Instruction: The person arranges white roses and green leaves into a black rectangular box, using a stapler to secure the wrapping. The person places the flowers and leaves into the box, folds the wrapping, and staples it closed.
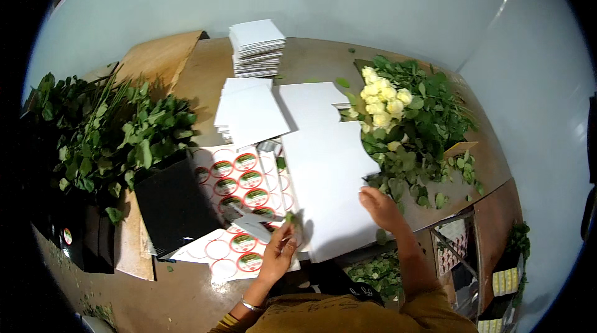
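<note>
One large white sheet with a notched right edge: being borne mid-counter, and being touched at that edge by the right hand, whose fingers are being bent inward; whether the sheet is being gripped cannot be told. One left hand, beside the sheet's lower left edge: thumb and fingers being drawn together, a small greenish piece being shown at the fingertips; whether it is being pinched cannot be told. One grey-white object, kind unclear, just beside the left hand: being supported over label sheets printed with red-ringed circles. One black box: being set against the label sheets' left side, partly over them. Two stacks of white cards, the farther stack being piled higher, the nearer stack being fanned askew by the sheet's upper left edge. One bunch of pale yellow roses: being laid right of the sheet amid green foliage. One mass of leafy stems: being heaped at far left.
</note>
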Available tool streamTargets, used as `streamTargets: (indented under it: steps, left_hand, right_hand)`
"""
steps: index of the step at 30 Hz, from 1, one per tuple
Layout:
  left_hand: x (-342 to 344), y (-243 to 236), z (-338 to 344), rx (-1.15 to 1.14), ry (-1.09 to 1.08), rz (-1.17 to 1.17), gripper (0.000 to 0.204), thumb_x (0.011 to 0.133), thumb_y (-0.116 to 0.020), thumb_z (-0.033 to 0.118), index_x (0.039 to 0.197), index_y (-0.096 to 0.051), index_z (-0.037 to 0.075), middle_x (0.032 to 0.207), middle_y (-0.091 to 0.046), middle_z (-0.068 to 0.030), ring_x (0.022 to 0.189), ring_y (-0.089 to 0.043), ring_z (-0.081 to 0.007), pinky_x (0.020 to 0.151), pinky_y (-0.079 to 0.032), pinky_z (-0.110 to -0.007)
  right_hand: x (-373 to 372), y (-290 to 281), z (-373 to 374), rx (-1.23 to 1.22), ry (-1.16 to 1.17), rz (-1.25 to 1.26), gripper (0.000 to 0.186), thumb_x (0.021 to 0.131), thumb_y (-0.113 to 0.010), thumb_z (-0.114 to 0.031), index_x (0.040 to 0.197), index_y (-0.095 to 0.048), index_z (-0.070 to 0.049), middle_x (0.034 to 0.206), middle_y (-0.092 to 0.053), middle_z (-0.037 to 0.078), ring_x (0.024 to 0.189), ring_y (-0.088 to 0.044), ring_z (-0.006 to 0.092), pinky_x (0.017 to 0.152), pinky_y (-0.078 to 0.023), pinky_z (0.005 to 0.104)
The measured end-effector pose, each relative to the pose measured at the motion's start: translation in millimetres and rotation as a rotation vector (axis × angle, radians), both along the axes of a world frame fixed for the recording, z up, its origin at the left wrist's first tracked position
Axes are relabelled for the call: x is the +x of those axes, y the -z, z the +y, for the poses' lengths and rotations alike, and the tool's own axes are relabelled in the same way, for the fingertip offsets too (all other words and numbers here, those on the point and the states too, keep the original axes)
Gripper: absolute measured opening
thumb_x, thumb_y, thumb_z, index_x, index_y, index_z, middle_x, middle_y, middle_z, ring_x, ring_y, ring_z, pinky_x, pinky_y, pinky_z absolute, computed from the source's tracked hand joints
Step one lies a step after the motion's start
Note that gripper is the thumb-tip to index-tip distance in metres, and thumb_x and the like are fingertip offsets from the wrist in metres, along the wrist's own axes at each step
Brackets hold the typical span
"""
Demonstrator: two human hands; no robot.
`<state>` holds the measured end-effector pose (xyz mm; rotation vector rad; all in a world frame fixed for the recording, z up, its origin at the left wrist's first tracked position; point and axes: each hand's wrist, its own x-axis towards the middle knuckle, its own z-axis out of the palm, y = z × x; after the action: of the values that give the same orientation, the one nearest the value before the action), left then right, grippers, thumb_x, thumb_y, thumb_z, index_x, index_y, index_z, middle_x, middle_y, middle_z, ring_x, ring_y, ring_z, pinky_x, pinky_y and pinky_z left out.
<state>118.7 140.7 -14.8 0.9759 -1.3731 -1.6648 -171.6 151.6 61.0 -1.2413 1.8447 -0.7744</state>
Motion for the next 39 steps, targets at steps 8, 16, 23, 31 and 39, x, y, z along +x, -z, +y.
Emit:
streamTargets:
  steps: [8,16,23,31,39]
  left_hand:
    - [-70,35,-6,-0.244,-0.088,-0.764,0.069,0.084,-0.062,0.030,0.129,-0.033,-0.013,0.115,-0.042,-0.0288,0.107,-0.046,-0.0385,0.093,-0.039,-0.041]
    - [-99,20,9,-0.209,-0.203,-0.889,0.078,0.086,-0.058,0.043,0.129,-0.031,-0.015,0.126,-0.036,-0.0352,0.120,-0.035,-0.0458,0.103,-0.029,-0.045]
    - [-84,21,8,-0.155,-0.210,-0.669,0.059,0.091,-0.053,0.027,0.129,-0.032,-0.013,0.135,-0.029,-0.0347,0.128,-0.030,-0.0430,0.106,-0.028,-0.042]
    - [-73,-6,-10,-0.241,-0.296,-0.099,0.028,0.085,-0.055,-0.002,0.112,-0.054,0.001,0.120,-0.054,-0.0185,0.120,-0.046,-0.0318,0.102,-0.034,-0.038]
    - [-72,-82,-42,-0.868,0.259,-0.342,0.046,0.069,-0.071,0.021,0.113,-0.061,0.010,0.116,-0.060,-0.0085,0.111,-0.053,-0.0283,0.096,-0.039,-0.037]
  right_hand:
    - [-121,90,35,0.187,-0.065,0.446,0.072,0.087,-0.053,-0.049,0.128,-0.040,0.009,0.110,-0.051,0.022,0.091,-0.057,0.0300,0.084,-0.045,0.0385]
    - [-120,84,49,0.110,-0.065,0.150,0.066,0.090,-0.051,-0.039,0.131,-0.033,0.010,0.117,-0.041,0.029,0.103,-0.047,0.0381,0.090,-0.039,0.0423]
    - [-117,92,60,-0.122,0.093,0.085,0.042,0.092,-0.053,-0.024,0.125,-0.049,0.001,0.106,-0.053,0.012,0.088,-0.053,0.0183,0.078,-0.044,0.0309]
    - [-153,47,53,-0.193,0.363,-0.614,0.033,0.086,-0.061,-0.012,0.117,-0.056,-0.003,0.092,-0.058,0.003,0.076,-0.052,0.0099,0.070,-0.043,0.0238]
    - [-161,-89,69,0.322,-0.224,-0.160,0.026,0.083,-0.065,-0.023,0.100,-0.066,-0.003,0.086,-0.064,0.005,0.077,-0.056,0.0110,0.071,-0.045,0.0272]
